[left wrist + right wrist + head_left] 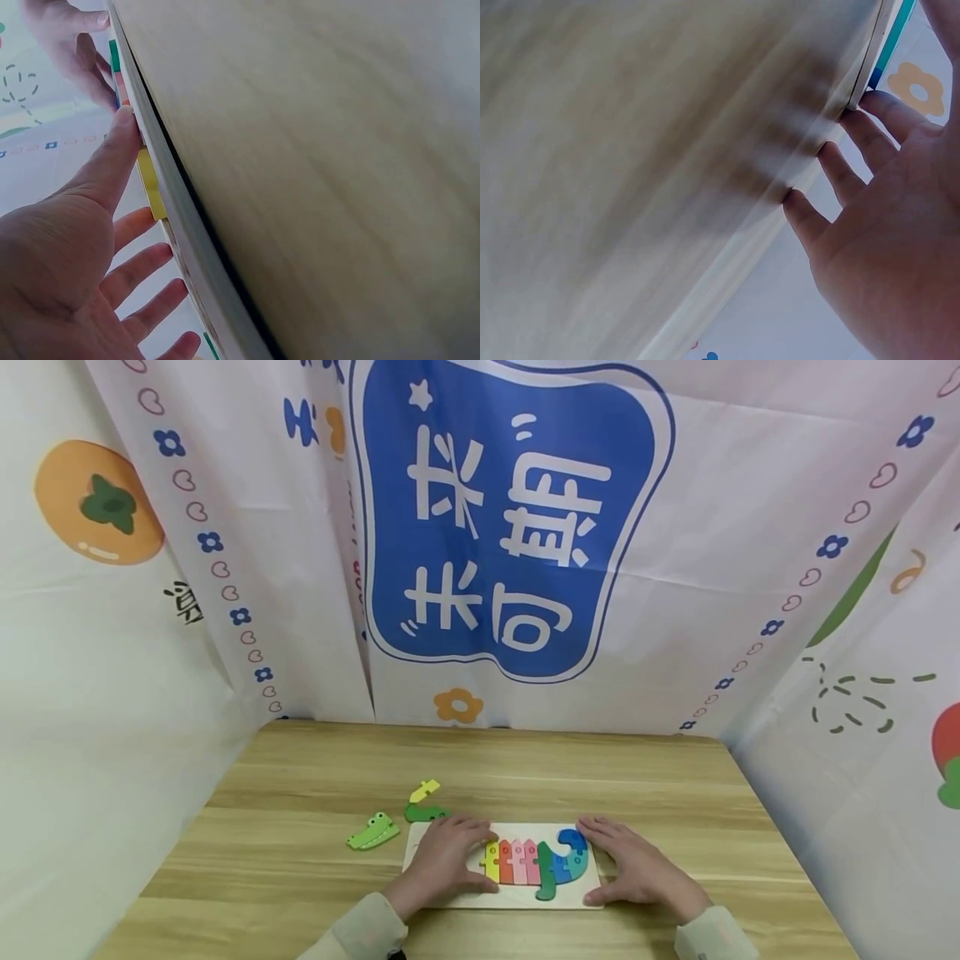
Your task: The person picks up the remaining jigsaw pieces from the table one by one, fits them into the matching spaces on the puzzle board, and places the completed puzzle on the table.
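Observation:
A pale wooden puzzle board [577, 896] lies flat on the table, with yellow, red, pink, green and blue pieces in a row forming part of a crocodile. My left hand [447, 860] rests over the board's left part, its thumb and fingers extended either side of the yellow piece [492, 864]. In the left wrist view the left thumb [120, 150] touches the row's near side. At the board's right end, my right hand [633, 867] spreads its thumb and fingers around the corners beside the blue tail piece [576, 839]. Its fingertips touch down in the right wrist view.
Left of the board lies a light green crocodile head piece [373, 832]. A darker green piece [424, 814] sits by the board's upper left edge, partly behind the left hand. Just beyond it is a loose yellow piece [425, 790]. Printed cloth [480, 693] encloses the wooden table [600, 777].

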The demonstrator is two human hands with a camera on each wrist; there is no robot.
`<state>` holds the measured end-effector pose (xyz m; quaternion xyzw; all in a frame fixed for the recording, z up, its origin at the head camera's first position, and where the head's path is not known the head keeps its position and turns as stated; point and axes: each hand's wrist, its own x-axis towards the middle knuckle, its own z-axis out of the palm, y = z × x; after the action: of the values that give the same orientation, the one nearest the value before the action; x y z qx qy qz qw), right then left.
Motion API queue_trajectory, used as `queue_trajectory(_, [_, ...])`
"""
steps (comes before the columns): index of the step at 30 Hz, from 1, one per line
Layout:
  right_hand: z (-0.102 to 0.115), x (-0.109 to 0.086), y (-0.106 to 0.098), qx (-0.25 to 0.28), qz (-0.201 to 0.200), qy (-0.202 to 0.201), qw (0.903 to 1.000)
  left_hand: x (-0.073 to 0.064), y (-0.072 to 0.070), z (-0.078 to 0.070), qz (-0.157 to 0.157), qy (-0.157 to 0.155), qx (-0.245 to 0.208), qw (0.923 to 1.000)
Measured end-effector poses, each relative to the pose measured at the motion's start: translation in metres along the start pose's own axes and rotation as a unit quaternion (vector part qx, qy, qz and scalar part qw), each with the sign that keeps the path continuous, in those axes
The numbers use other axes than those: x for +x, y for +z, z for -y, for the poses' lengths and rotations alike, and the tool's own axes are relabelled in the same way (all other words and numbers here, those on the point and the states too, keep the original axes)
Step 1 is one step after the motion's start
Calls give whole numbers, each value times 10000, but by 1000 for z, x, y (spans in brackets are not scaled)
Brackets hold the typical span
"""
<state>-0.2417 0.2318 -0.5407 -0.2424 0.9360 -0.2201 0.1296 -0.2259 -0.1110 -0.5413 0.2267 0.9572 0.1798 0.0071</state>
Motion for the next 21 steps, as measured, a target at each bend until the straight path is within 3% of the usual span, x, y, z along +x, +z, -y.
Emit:
queue_trajectory(15, [-1,-1,2,-82,-28,-92,9999,-2,-1,2,41,67,-119,9999])
queue_trajectory(21, [-2,1,1,-87,-6,-74,9999,-2,-4,14,-28,52,-470,9989])
